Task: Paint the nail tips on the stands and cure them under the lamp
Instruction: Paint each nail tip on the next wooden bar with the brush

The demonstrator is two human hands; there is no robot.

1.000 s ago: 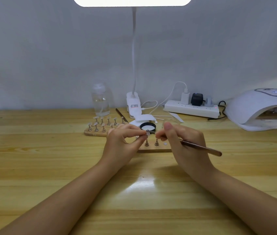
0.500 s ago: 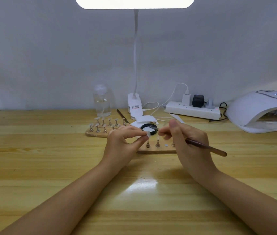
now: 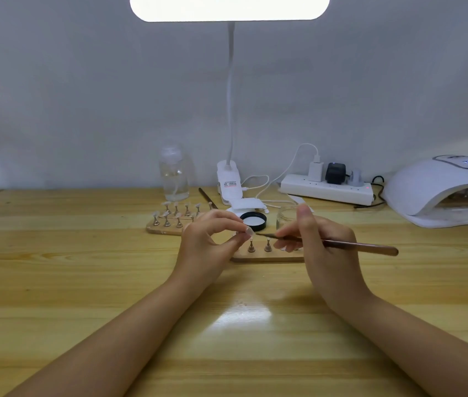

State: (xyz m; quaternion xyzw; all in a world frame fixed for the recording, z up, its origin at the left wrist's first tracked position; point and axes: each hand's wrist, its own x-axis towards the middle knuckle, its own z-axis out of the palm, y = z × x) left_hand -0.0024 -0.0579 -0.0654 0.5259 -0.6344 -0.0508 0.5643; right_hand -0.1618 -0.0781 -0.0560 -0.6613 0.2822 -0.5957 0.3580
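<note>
Hands meet over the middle of the desk: our left hand pinches a pale nail tip between thumb and forefinger, and our right hand grips a brown brush like a pen, its dark point just beside that tip. Under them we see a wooden stand board with two small pegs showing; our right hand hides its right end. Behind our left hand sits a second board crowded with pegs carrying nail tips. Near our fingers stand a black lid and a glass jar, the jar partly hidden by our right thumb. Farther back we find a clear bottle, a clip desk lamp lit overhead, a power strip and, at far right, the white curing lamp.
</note>
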